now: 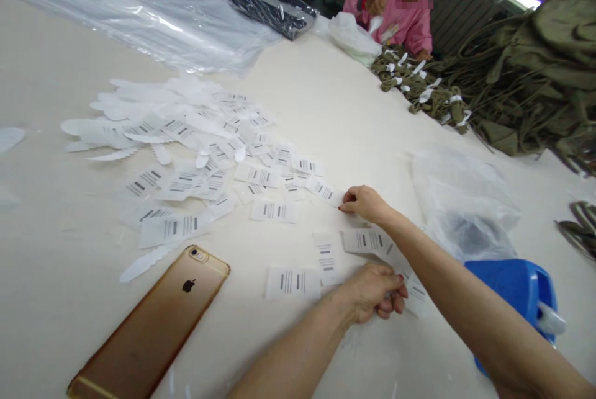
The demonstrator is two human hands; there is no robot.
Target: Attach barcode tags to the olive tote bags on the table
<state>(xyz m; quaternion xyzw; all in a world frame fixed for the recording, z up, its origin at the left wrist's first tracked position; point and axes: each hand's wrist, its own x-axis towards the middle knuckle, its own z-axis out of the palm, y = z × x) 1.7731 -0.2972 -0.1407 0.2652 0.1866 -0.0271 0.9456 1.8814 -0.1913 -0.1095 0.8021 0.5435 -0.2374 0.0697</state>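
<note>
Several white barcode labels (223, 163) lie scattered over the cream table (326, 95). My right hand (365, 202) reaches forward, its fingertips pinched on the edge of one barcode label (326, 190). My left hand (375, 292) rests nearer me with its fingers curled over a small bunch of barcode labels (370, 242) that fan out beneath it. Two more labels (293, 281) lie just left of that hand.
A gold phone (153, 324) lies face down at the front left. A blue plastic object (516, 290) and a clear bag (460, 200) sit right. Plastic sheets (153, 8) lie far left. A person in pink (400, 11) works by olive straps (419, 82).
</note>
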